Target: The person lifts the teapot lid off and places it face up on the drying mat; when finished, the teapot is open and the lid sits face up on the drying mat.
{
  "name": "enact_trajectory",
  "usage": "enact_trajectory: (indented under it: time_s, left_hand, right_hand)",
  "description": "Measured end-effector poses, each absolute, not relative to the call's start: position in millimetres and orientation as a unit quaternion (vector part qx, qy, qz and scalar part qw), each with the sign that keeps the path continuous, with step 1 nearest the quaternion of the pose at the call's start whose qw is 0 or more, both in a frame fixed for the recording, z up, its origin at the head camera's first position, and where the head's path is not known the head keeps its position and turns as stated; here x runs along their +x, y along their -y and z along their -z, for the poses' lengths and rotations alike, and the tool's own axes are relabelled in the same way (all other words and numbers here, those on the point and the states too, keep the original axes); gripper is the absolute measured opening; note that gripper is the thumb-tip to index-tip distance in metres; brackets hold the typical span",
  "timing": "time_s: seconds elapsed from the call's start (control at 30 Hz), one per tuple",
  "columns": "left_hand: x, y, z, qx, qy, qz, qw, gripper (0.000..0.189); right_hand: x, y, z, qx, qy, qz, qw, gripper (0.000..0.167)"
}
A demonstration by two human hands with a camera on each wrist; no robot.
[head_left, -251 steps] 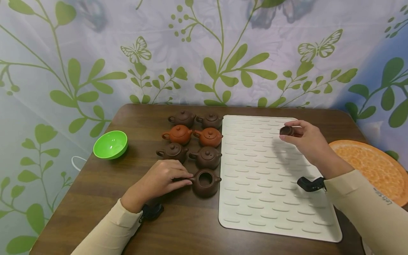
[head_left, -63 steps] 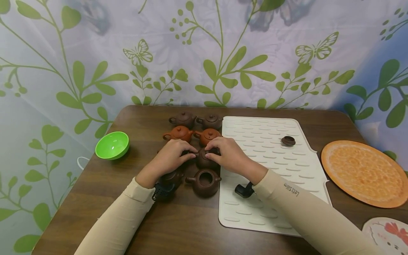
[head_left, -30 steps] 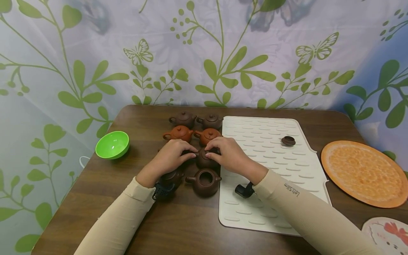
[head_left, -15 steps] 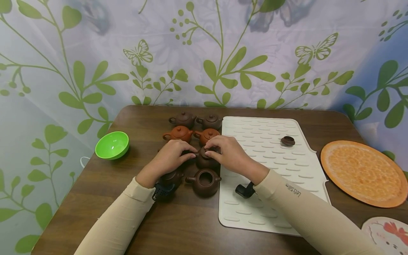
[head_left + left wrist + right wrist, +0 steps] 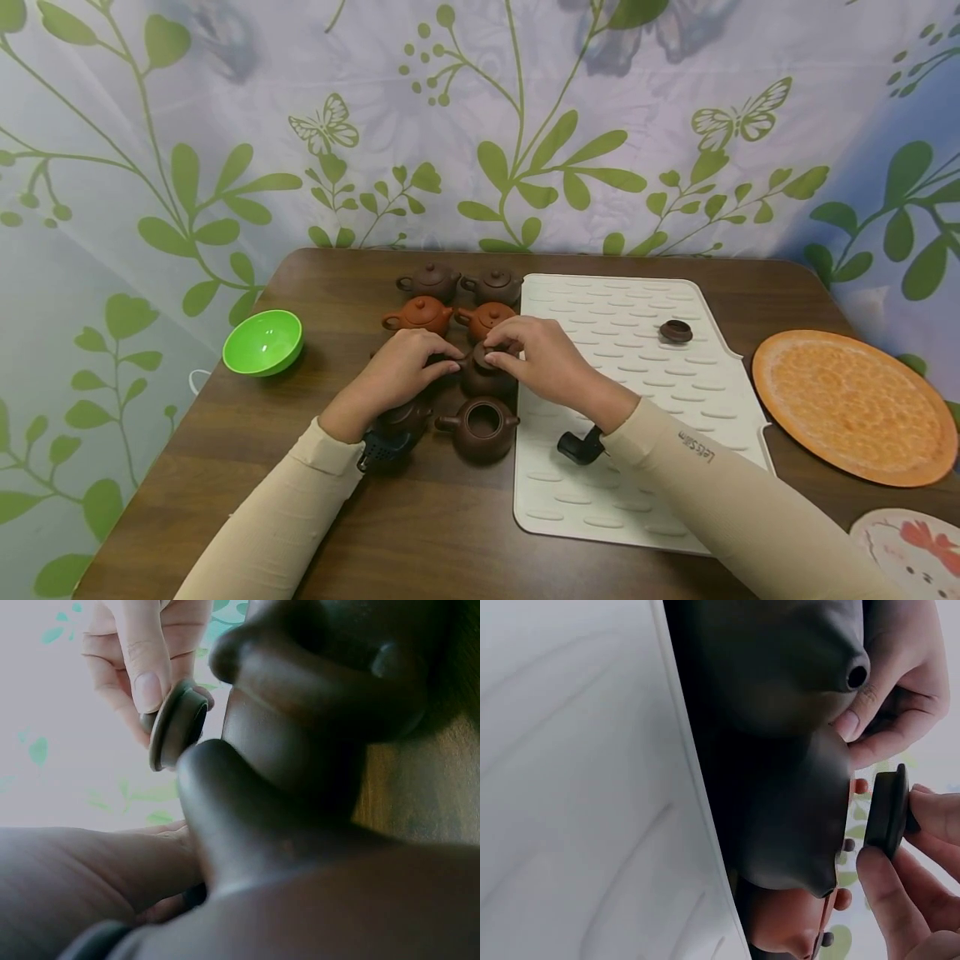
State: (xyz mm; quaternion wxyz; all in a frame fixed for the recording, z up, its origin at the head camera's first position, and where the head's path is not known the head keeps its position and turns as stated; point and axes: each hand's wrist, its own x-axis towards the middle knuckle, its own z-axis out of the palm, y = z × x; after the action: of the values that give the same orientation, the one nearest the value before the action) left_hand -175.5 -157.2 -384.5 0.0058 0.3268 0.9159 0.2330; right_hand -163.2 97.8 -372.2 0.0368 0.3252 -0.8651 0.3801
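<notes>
My right hand (image 5: 551, 362) pinches a small dark brown teapot lid (image 5: 886, 814) by its knob, its flange side showing. The lid is lifted just above a dark brown teapot (image 5: 483, 382) in the right column. My left hand (image 5: 405, 371) pinches the handle of that teapot between thumb and index finger. Nearer the front stands a lidless teapot (image 5: 483, 437), its round mouth uncovered. Its lid (image 5: 676, 331) lies upside down on the white mat (image 5: 600, 500). Under my left wrist another dark teapot (image 5: 405, 414) is partly hidden.
Behind my hands stand two orange teapots (image 5: 422, 314) and two dark brown ones (image 5: 431, 281). A green bowl (image 5: 262, 342) sits at the left table edge. On the right lie an orange round mat (image 5: 855, 404) and a white patterned mat (image 5: 877, 533).
My right hand has raised the lid off the teapot, moving slightly up and right; the left hand has stayed put. Much earlier, my right hand held the other lid, now on the mat.
</notes>
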Motion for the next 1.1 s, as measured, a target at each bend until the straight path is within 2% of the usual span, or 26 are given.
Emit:
enact_trajectory:
  time_s: [0.2,0.67,1.1]
  left_hand:
    - [-175,157,384,0.33,-0.914,-0.235,0.004,0.018]
    - [-175,158,384,0.335,-0.914,-0.23,0.003,0.018]
    - [-175,159,384,0.334,-0.915,-0.228,0.005,0.019]
  right_hand:
    - [-164,-105,370,0.304,0.862,-0.406,0.017,0.017]
    - [-169,-134,363,0.257,0.861,-0.435,-0.056,0.041]
    - [-176,-165,365,0.196,0.839,-0.497,-0.105,0.042]
